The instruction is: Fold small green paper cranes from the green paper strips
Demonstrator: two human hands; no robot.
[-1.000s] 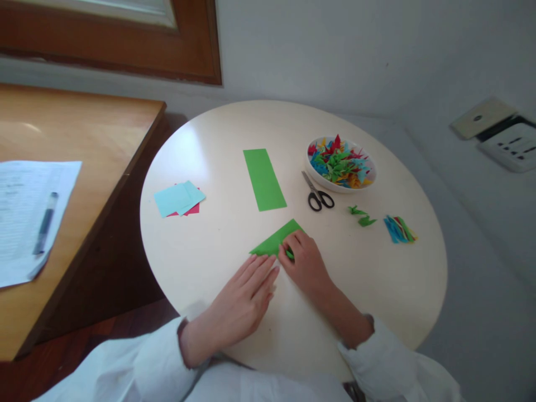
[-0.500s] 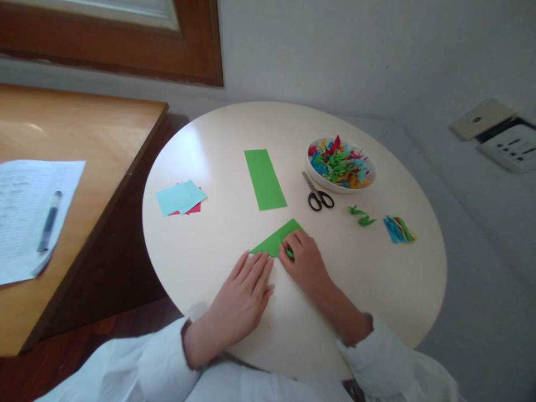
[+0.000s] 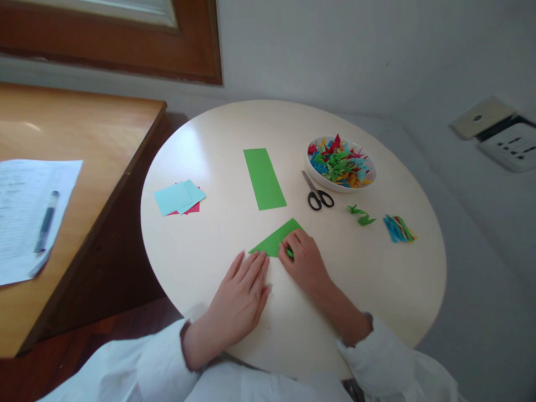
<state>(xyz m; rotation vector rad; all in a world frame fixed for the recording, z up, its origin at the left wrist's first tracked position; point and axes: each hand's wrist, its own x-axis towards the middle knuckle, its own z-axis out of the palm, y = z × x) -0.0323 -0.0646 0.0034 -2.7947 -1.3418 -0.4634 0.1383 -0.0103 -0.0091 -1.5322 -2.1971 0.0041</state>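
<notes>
A round white table (image 3: 201, 245) bears green paper (image 3: 265, 178), scissors (image 3: 318, 195) and a filled bowl (image 3: 312, 170).

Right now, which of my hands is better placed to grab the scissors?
Probably your right hand: it's nearer the scissors than your left hand, though its fingers pinch the green triangle.

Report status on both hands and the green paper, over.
Left hand open, fingertips at near edge of triangular green paper. Right hand pinching its right side. Scissors beyond, apart from both hands.
</notes>
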